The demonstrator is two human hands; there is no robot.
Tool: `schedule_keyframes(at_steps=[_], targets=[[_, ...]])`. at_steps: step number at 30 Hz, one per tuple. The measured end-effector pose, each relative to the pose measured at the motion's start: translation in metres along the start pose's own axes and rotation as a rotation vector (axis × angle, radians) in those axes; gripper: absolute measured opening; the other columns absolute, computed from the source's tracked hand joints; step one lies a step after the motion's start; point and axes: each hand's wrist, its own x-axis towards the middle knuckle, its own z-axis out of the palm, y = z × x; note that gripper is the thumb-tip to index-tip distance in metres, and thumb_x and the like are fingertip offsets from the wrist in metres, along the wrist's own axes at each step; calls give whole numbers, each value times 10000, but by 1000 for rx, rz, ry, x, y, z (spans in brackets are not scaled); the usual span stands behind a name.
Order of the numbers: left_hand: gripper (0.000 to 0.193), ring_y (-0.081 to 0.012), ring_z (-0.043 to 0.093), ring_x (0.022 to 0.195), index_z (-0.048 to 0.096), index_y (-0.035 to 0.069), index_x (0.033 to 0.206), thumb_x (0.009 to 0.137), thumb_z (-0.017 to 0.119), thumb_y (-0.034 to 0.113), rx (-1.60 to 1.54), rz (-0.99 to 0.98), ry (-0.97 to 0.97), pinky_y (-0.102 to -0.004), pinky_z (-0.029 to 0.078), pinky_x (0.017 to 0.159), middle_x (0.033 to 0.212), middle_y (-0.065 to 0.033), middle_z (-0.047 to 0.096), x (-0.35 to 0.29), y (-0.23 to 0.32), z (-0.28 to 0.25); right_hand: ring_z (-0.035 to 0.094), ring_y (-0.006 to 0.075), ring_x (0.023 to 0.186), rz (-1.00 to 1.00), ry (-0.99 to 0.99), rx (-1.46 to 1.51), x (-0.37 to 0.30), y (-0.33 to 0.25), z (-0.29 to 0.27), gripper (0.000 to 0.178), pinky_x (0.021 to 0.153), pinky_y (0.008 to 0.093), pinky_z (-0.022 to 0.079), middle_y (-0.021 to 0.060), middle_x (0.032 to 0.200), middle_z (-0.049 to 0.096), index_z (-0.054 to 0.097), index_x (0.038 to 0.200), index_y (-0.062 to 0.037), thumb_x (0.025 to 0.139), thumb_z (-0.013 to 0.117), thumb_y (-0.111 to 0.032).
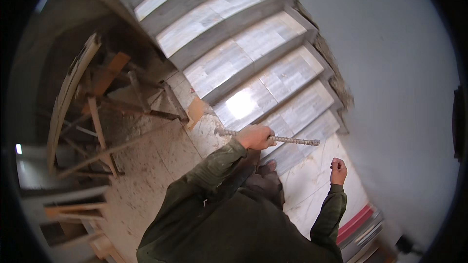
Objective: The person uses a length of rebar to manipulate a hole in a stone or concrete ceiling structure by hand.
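My left hand point(254, 137) is wrapped around the middle of a short ribbed steel bar point(298, 140), a piece of rebar. The bar lies almost level across my front, one end sticking out on each side of the fist. Below it are my bent leg and part of a bare foot point(271, 165), beside the lowest steps. My right hand point(338, 171) hangs apart from the bar, out to the right above the pale tiled floor point(307, 185). Its fingers are curled in, and I see nothing in them.
Grey wood-look tiled stairs point(253, 44) climb away ahead. A plain wall point(395, 92) runs along the right. Wooden trestles and boards point(97, 112) stand at the left on a dusty floor. Bottom right, a red-edged stack point(355, 224) stands by the wall. Cardboard point(196, 112) lies near the stairs.
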Motion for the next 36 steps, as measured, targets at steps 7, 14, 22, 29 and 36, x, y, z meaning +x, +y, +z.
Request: schedule_keyframes(at_steps=[7,14,22,29,36], targets=[[309,-381,574,815,603,51,944,817,556,328,-426,-254,629,-426,443,701,837,-202,607,-64,-10,-17,506,97,620,-253,-395,19,112,-126,87,281,595,238,420,23,683,554,577,1000,6,852,575,-233],[301,-377,578,742,552,35,960,849,542,314,-728,-353,1095,-435,434,652,751,-211,573,-53,-31,-60,425,69,633,-431,-968,69,102,-273,214,482,607,215,387,-8,699,495,439,1211,10,811,637,-175],[281,-158,444,716,487,18,998,891,522,275,-974,-83,1235,-306,391,651,739,-86,457,-27,-13,-210,556,145,824,-468,-1390,-33,85,-419,243,513,717,252,432,130,976,606,476,1193,0,777,680,-221],[235,-159,428,671,481,28,882,882,541,255,-904,-68,1247,-308,382,604,709,-72,447,-34,6,-304,616,238,739,-909,-1286,-229,120,-503,259,312,640,331,466,168,865,632,563,1011,19,797,628,-198],[213,-111,514,637,587,18,818,831,614,228,-851,-228,1372,-293,439,585,677,-79,563,-24,-41,-348,531,123,654,-590,-1200,-64,204,-549,302,303,625,262,437,63,734,584,562,1059,2,829,597,-193]])
